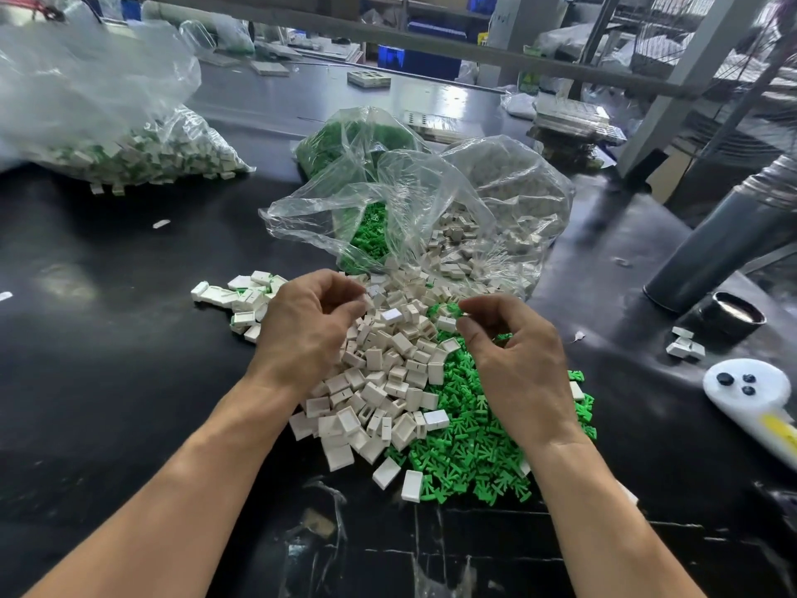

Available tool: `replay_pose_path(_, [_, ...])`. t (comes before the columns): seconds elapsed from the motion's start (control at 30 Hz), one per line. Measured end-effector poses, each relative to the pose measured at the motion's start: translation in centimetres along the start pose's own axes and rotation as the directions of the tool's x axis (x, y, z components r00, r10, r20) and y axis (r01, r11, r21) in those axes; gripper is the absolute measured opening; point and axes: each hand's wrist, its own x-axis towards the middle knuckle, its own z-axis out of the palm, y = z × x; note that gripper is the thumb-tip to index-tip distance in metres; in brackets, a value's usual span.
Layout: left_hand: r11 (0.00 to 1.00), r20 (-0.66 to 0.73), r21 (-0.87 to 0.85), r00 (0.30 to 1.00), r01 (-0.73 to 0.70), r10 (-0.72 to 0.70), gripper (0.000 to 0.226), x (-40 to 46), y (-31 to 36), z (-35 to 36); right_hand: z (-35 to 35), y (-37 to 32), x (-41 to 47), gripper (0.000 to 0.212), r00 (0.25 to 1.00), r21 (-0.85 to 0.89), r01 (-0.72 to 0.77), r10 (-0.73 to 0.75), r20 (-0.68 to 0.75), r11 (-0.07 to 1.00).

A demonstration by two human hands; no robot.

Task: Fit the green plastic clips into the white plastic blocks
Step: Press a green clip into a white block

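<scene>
While above blocks (388, 373), left hand (302, 325) (curled)

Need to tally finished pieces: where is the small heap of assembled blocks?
In the head view the assembled blocks lie on the black table, just left of the left hand and the loose white-block pile.
</scene>
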Motion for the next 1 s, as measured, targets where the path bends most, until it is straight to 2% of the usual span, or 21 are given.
replay_pose_path(0.13, [0.972, 0.102, -0.234, 0.993, -0.028, 0.053, 0.014, -0.9, 1.4, 1.2, 0.5, -0.6, -0.4, 0.022, 0.998, 0.218, 0.008, -0.02, 0.052, 0.976])
replay_pose_path(0.27, [0.874, 0.167, -0.483, 0.985, 0.042, 0.045, 0.025, -1.7, 2.4, 2.0, 0.9, -0.9, -0.7, 0.018, 0.996, 0.326, 0.01, -0.037, 0.077, 0.945])
replay_pose_path(0.37, [0.809, 0.218, -0.577, 0.976, 0.115, 0.017, 0.027, -2.1, 2.8, 2.3, 1.2, -1.0, -0.9, 0.016, 0.996, 0.385, 0.025, -0.056, 0.071, 0.922])
replay_pose_path(0.63, [0.798, 0.241, -0.581, 0.97, 0.162, -0.022, 0.03, -2.1, 3.0, 2.4, 1.2, -1.3, -0.9, 0.013, 0.998, 0.459, 0.035, -0.058, 0.035, 0.888])
replay_pose_path(1.0, [0.841, 0.198, -0.538, 0.979, 0.061, 0.056, 0.02, -2.1, 2.6, 2.6, 0.9, -1.4, -1.1, 0.013, 0.999, 0.45, 0.009, -0.032, 0.042, 0.893])
